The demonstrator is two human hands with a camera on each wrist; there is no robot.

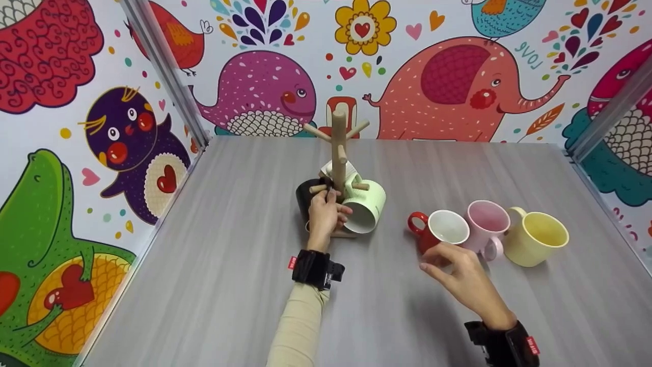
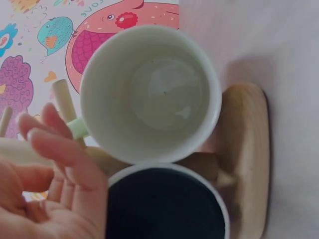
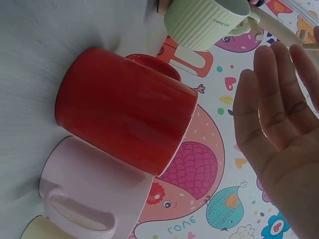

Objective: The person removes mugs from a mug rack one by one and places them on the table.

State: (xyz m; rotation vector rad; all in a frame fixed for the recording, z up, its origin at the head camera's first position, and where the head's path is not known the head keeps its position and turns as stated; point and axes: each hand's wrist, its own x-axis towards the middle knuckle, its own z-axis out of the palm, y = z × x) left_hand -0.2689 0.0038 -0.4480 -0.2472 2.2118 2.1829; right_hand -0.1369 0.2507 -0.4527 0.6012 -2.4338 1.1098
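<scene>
Green mug [image 1: 369, 201] | mouth frontward | long axis front to back

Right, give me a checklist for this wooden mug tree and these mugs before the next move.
1. Light green ribbed mug hanging by its handle on a peg: ok.
2. Left hand off the handle of the black white-rimmed mug: cannot tell, contact is hidden.
3. Glossy red mug upright: ok.
4. Right hand gripping that red mug: not ok, its fingers are apart from it.
5. Upper right wooden peg bare: ok.
</scene>
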